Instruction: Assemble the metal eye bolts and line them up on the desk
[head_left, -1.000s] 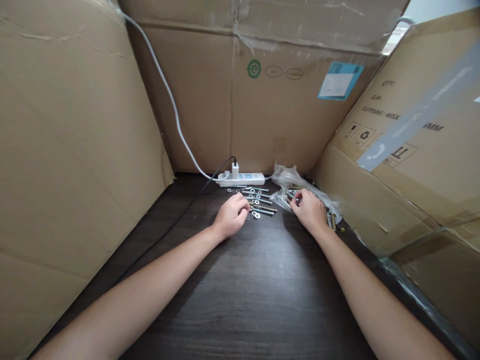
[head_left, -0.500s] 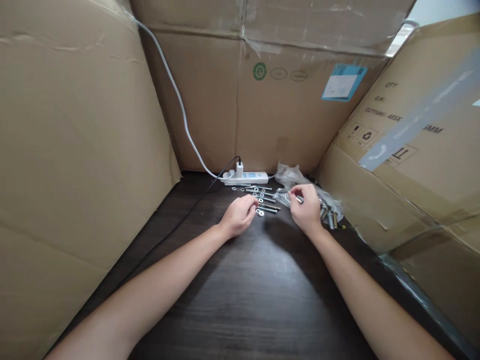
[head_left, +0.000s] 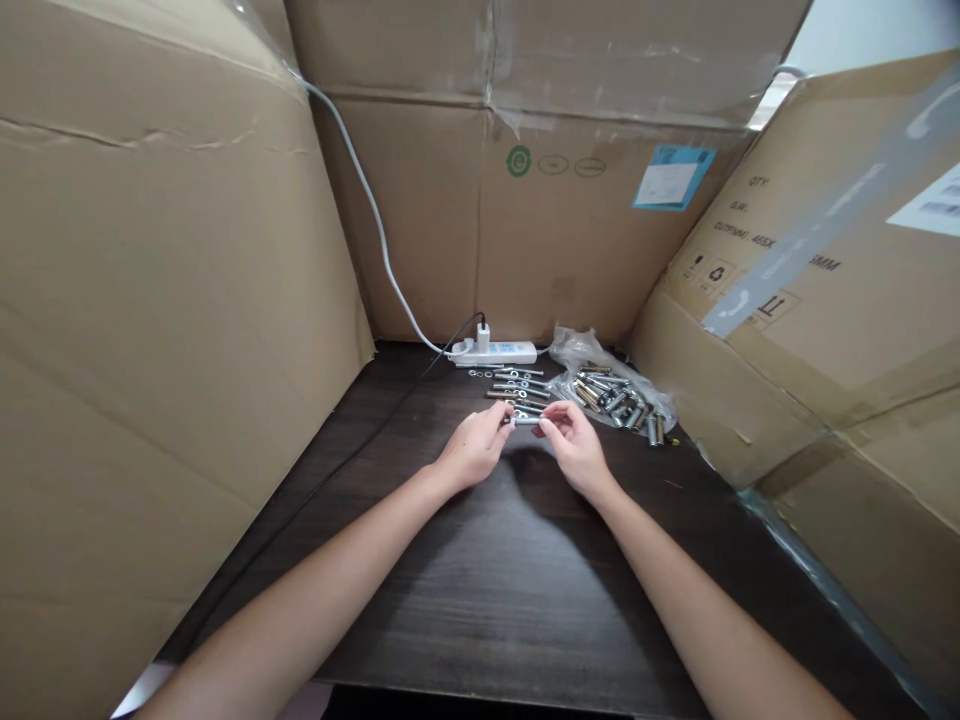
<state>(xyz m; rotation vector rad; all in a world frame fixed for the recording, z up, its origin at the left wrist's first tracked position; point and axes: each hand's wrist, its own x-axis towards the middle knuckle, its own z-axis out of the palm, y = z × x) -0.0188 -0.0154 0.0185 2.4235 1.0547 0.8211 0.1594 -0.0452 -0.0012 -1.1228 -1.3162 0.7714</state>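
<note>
A short silver metal sleeve point(head_left: 527, 421) lies level between my two hands, just above the dark table. My left hand point(head_left: 477, 445) is closed, its thumb and fingertips pinching the left end. The right end is pinched between the thumb and fingers of my right hand point(head_left: 576, 447). Whether a bolt sits inside the sleeve is hidden by my fingers. Just beyond, several long bolts point(head_left: 519, 386) lie in rows with small ring washers point(head_left: 487, 375) around them. To the right, a heap of metal sleeves point(head_left: 616, 400) rests on a clear plastic bag point(head_left: 577, 347).
A white power strip point(head_left: 495, 352) with a plugged-in charger stands at the back. Its white cable climbs the left carton, and a black cord point(head_left: 345, 465) runs across the table's left side. Cardboard boxes point(head_left: 570, 240) wall in the left, back and right.
My right hand has moved left and down from beside the heap, bringing the sleeve to my left hand. The left hand has shifted slightly. The camera view has tilted a little.
</note>
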